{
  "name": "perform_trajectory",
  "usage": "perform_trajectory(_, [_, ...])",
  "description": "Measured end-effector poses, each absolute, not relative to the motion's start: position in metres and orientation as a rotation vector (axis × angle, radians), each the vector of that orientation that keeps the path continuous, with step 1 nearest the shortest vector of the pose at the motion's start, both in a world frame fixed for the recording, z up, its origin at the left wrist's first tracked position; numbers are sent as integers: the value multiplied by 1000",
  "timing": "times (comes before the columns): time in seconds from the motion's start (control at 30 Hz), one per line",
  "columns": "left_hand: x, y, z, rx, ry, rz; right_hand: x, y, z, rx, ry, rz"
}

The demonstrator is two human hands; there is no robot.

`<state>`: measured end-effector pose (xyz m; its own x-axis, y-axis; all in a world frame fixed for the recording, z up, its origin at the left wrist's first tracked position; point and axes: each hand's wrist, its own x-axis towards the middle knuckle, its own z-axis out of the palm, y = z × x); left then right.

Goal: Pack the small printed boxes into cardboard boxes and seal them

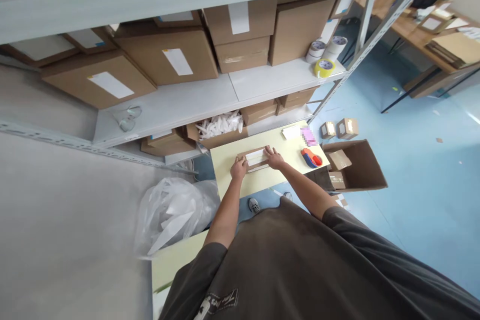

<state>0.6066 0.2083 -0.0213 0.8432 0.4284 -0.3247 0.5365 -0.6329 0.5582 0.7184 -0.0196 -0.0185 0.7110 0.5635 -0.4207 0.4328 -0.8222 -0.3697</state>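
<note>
A small flat cardboard box (258, 151) with a white label (256, 158) on its top lies on the pale yellow table (225, 180). My left hand (239, 167) is closed round the box's left end, fingers bent at the edge. At the right end my right hand (275, 159) grips the box, its fingertips over the corner near the label. A white strip shows along the box's near side. To the right lie an orange and blue tape dispenser (311, 158), a pink blurred item (309, 136) and a white paper stack (291, 132).
Beyond the table a grey shelf (210, 95) holds cartons, tape rolls (324, 67) and glasses (129, 119). Below, a carton holds white pieces (221, 125). A large open carton (365, 165) stands on the floor at right. Plastic bags (176, 210) bulge at left.
</note>
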Motion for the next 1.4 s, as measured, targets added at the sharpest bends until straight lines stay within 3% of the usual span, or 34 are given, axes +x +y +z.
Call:
perform_trajectory(0.2, [616,197,-28,2155,1012,-3,693,-50,-8,-2656,-732,635])
perform_trajectory(0.5, [645,185,-13,2101,1236,-99,738,-189,13,-2649,-472,366])
perform_trajectory(0.8, [667,118,-14,2212,1294,-110,766,-314,-15,-2591,-256,332])
perform_trajectory(1.27, [684,111,-38,2194,1288,-218,765,-295,-80,-2516,-208,872])
perform_trajectory(1.4, [681,112,-44,2163,1289,-218,766,-286,-86,-2540,-34,884])
